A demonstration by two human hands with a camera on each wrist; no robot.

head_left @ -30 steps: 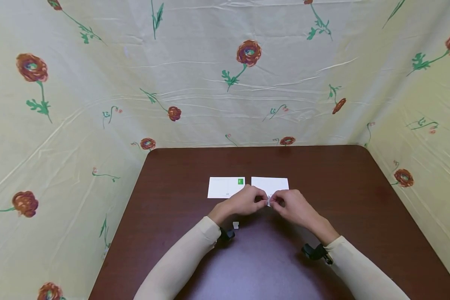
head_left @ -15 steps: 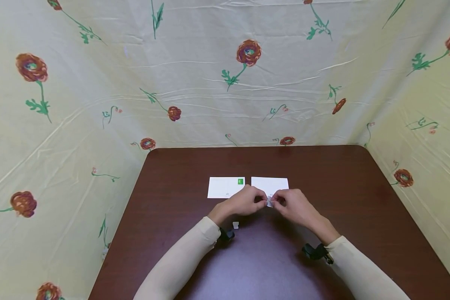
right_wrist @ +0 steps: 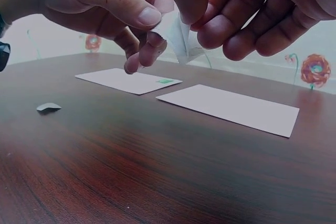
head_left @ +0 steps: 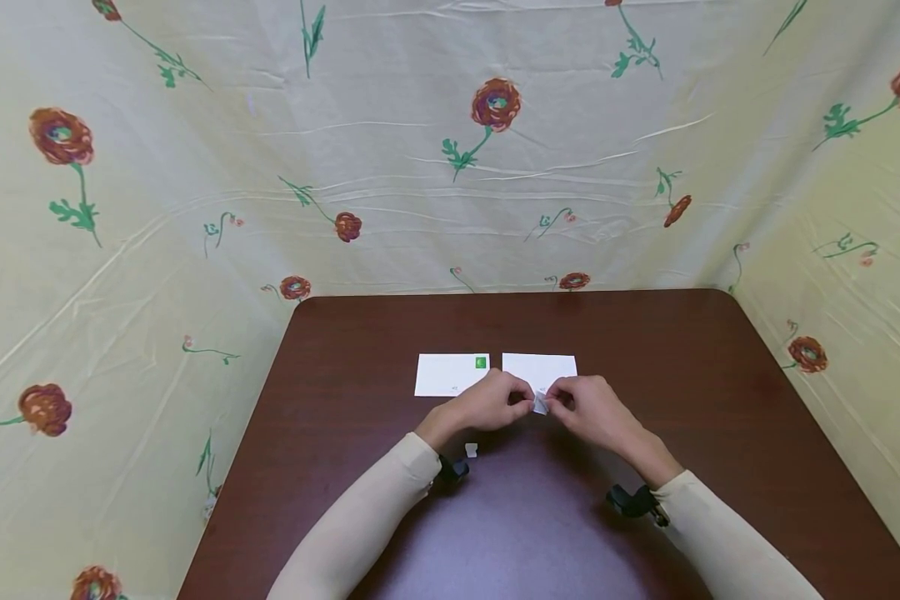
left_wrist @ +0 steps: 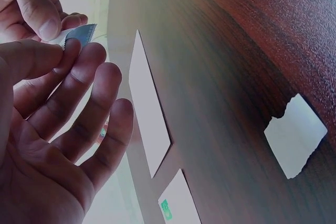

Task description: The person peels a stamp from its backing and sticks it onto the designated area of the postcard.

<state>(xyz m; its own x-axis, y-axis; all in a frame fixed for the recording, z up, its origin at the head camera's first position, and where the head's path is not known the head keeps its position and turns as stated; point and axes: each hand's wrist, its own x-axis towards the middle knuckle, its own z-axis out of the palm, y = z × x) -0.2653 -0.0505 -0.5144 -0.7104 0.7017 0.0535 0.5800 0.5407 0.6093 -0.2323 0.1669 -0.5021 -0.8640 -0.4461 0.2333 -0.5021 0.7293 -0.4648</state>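
Observation:
Between my two hands is a small stamp (left_wrist: 82, 34) with a serrated edge, bluish grey on the side seen in the left wrist view. My left hand (head_left: 495, 398) pinches it between thumb and forefinger. Close by, the right hand (head_left: 591, 412) pinches the white paper (right_wrist: 181, 38) at the stamp, which looks folded or partly lifted from it. Fingertips hide much of both pieces. Behind the hands lie two white cards side by side. The left card (head_left: 450, 375) bears a green stamp (head_left: 481, 362) at its upper right; the right card (head_left: 540, 367) shows a plain white face.
A torn white paper scrap (head_left: 471, 450) lies on the brown table (head_left: 360, 333), near the left wrist. Dark camera mounts (head_left: 633, 502) sit under both wrists. A flowered curtain (head_left: 390, 167) surrounds the table's back and sides.
My right hand has shifted slightly right and away, widening the gap between the fingertips, so more of the small paper shows. The left hand and the cards stay put.

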